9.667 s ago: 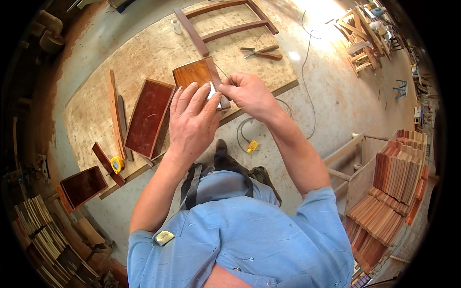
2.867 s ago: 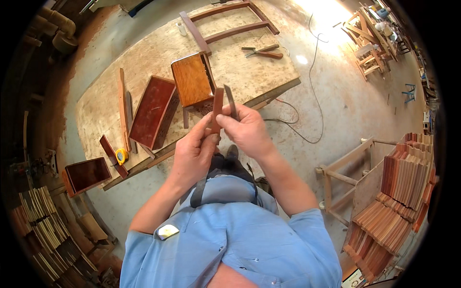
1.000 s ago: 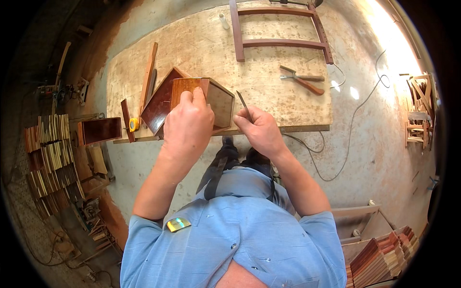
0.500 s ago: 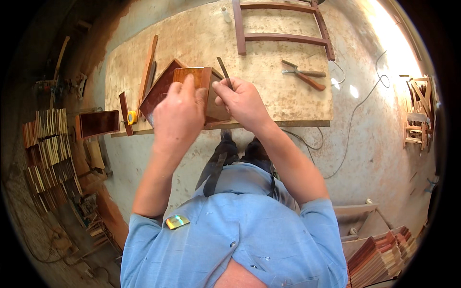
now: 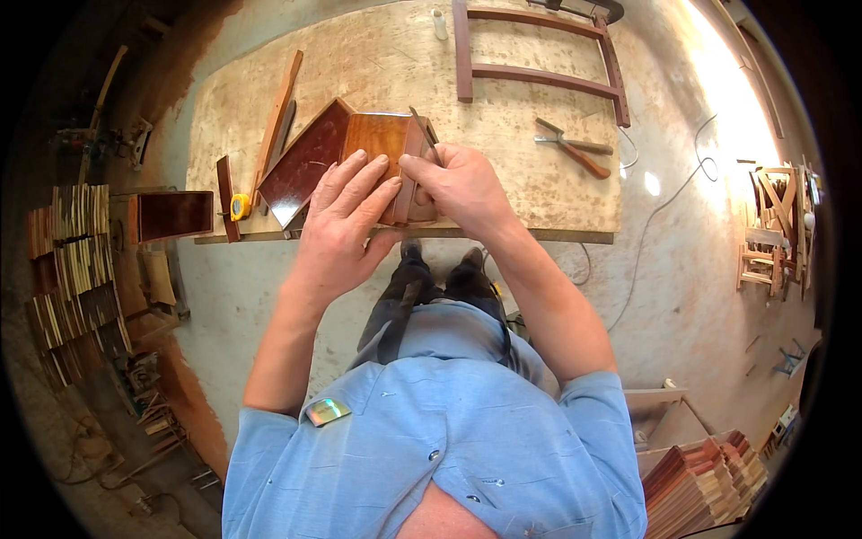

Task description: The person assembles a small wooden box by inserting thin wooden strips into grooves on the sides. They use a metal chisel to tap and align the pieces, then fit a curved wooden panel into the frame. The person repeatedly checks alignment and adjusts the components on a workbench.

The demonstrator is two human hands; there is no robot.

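Observation:
Two glossy wooden pieces lie at the bench's near edge: a reddish-brown open drawer-like box (image 5: 303,169), tilted, and beside it a box with an orange-brown face (image 5: 375,132) and a darker reddish edge. My left hand (image 5: 346,211) lies across the orange-brown box, fingers stretched out and resting on it. Closed around a narrow, dark, flat blade-like tool (image 5: 422,124), my right hand (image 5: 464,190) is at the right edge of this box. The thumb presses along that edge. The tool's upper end sticks up past the fingers; its lower part is hidden.
On the workbench (image 5: 503,193) lie pliers-like pincers (image 5: 575,148), a yellow tape measure (image 5: 240,207), a long wood strip (image 5: 278,117) and a brown frame (image 5: 539,76). Another small box (image 5: 171,216) sits off the left edge. Stacked wood pieces (image 5: 705,481) stand at lower right.
My left hand has flattened from a bent-finger pose onto the orange-brown box. The box has tipped lower and shows more of its face. My right hand keeps the blade-like tool, now nearer the edge.

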